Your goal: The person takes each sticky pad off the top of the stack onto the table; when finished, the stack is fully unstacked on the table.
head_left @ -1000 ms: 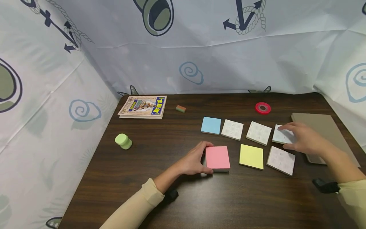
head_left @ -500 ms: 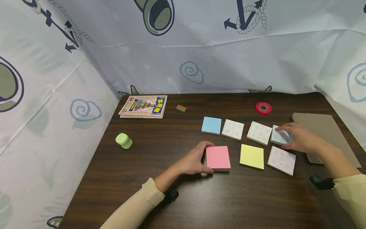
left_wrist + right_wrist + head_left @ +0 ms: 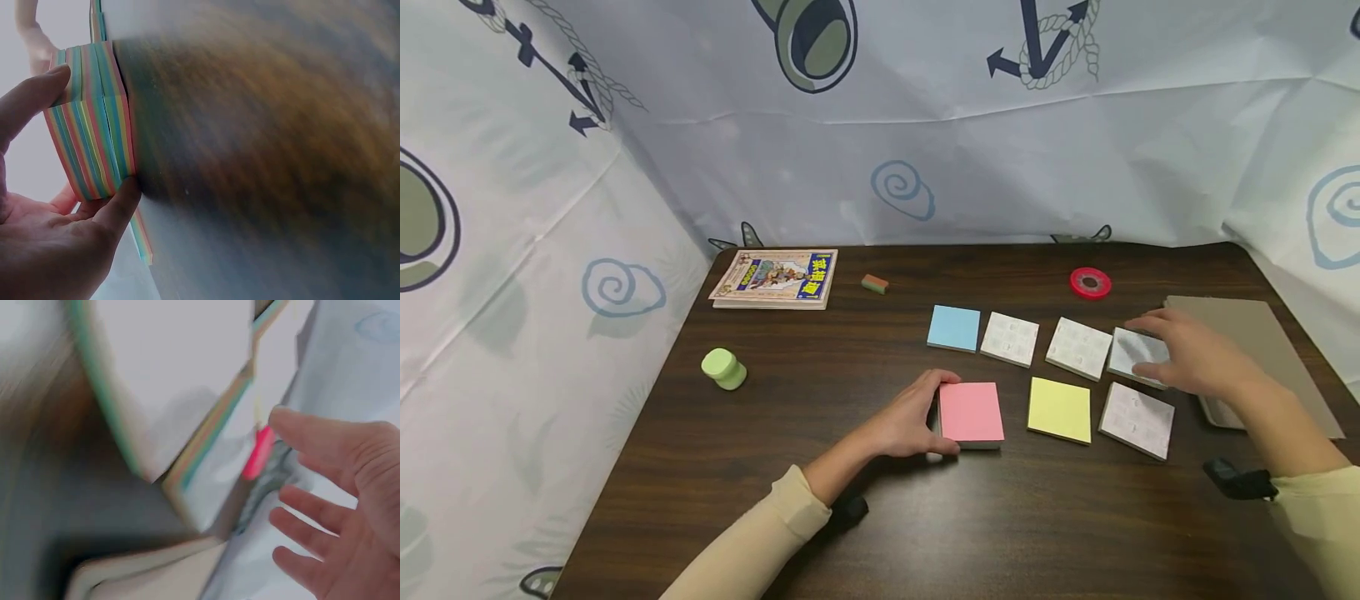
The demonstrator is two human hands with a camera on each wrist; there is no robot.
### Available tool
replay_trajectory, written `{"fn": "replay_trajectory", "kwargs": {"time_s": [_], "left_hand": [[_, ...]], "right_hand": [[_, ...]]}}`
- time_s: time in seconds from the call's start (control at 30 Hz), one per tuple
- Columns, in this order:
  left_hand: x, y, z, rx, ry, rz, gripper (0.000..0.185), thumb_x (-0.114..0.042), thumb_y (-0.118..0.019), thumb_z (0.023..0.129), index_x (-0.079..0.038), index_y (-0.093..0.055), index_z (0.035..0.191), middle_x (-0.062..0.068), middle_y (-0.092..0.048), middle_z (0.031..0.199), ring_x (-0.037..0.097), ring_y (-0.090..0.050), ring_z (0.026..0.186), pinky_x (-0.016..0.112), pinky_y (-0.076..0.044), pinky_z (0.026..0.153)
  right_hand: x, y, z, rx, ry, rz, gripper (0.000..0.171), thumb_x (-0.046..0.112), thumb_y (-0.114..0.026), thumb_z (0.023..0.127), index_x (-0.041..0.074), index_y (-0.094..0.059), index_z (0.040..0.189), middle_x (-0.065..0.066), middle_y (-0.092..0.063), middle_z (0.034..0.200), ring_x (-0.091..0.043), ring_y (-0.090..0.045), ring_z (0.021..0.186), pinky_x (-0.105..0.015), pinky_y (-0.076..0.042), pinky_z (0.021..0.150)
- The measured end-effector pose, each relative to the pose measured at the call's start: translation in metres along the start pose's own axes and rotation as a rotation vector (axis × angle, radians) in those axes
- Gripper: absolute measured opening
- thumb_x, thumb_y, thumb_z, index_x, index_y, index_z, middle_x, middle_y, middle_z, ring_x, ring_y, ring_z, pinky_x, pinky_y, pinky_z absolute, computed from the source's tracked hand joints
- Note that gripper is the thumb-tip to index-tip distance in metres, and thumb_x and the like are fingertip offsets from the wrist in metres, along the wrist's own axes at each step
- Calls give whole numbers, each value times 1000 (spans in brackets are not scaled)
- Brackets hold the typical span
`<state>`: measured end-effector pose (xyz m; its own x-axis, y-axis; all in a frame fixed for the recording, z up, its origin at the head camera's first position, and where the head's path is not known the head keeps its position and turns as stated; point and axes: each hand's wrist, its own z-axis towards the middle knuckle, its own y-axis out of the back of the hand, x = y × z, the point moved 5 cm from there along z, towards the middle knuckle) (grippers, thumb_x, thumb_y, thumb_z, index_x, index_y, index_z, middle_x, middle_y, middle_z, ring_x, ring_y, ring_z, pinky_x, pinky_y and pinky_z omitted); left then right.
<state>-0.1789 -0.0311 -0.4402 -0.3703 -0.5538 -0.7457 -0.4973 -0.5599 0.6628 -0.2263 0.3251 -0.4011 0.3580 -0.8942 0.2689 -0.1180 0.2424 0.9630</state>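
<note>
My left hand (image 3: 904, 423) grips a thick stack of sticky notes (image 3: 972, 412), pink on top, at the table's middle. In the left wrist view, thumb and fingers press its opposite sides, and the striped edges (image 3: 94, 134) show multicoloured layers. My right hand (image 3: 1201, 357) hovers at a white-faced sticky note pad (image 3: 1129, 348) in the back row, partly covering it. Seen from the right wrist, the fingers (image 3: 306, 531) are spread with nothing between them. Beside that pad lie two more white-faced pads (image 3: 1078, 348) (image 3: 1009, 339) and a blue pad (image 3: 953, 328). A yellow pad (image 3: 1059, 410) and another white-faced pad (image 3: 1137, 421) lie in front.
A grey-brown notebook (image 3: 1255, 342) lies at the right edge. Toward the back are a red ring-shaped roll (image 3: 1090, 283), a small orange-green block (image 3: 874, 285) and a comic-style book (image 3: 775, 280). A light green cylinder (image 3: 724, 370) lies at left. A patterned cloth (image 3: 970, 158) hangs behind the table.
The right hand slid the far white-faced pad a little left, toward its neighbour, then loosened from it and spread its fingers. The left hand has stayed on the pink-topped stack.
</note>
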Motion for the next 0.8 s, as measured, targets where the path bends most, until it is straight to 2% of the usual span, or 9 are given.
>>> {"fn": "replay_trajectory", "kwargs": {"time_s": [0.1, 0.17, 0.3, 0.43, 0.6, 0.8], "left_hand": [[0, 1, -1, 1, 6, -3, 86, -19, -90, 70, -9, -40, 139, 3, -48, 130, 16, -47, 115, 35, -38, 100], [-1, 2, -1, 2, 7, -7, 86, -19, -90, 70, -8, -39, 139, 3, -48, 130, 16, -47, 115, 35, -38, 100], [-1, 2, -1, 1, -1, -1, 86, -19, -90, 69, -8, -40, 139, 4, -48, 130, 17, -48, 115, 35, -38, 100], [1, 0, 0, 10, 5, -4, 86, -20, -90, 70, -9, -40, 139, 3, -48, 130, 16, -48, 114, 35, -38, 100], [1, 0, 0, 13, 17, 4, 86, -21, -90, 70, -11, -39, 139, 2, -47, 131, 15, -48, 114, 35, -39, 99], [0, 2, -1, 8, 11, 7, 85, -21, -90, 70, -12, -40, 138, 2, -47, 131, 14, -49, 113, 34, -39, 98]], "right_hand": [[34, 11, 2, -48, 8, -2, 56, 23, -79, 82, 0, -59, 129, -27, -50, 129, -48, -48, 117, -64, -41, 87], [62, 11, 4, -64, 57, 13, 53, 24, -78, 83, 4, -60, 129, -23, -52, 131, -45, -49, 118, -62, -44, 86], [114, -3, 6, -30, 184, 79, 53, 26, -79, 84, 8, -61, 130, -18, -52, 134, -39, -50, 121, -57, -46, 88], [155, -23, 7, -2, 291, 183, 54, 33, -80, 83, 13, -62, 130, -10, -53, 136, -30, -50, 124, -51, -46, 93], [188, -42, 7, 6, 425, 292, 61, 43, -78, 82, 15, -59, 134, -6, -50, 141, -22, -46, 129, -45, -44, 98], [201, -58, 7, 12, 476, 291, 66, 39, -82, 79, 16, -58, 135, -4, -48, 141, -16, -43, 127, -39, -45, 96]]}}
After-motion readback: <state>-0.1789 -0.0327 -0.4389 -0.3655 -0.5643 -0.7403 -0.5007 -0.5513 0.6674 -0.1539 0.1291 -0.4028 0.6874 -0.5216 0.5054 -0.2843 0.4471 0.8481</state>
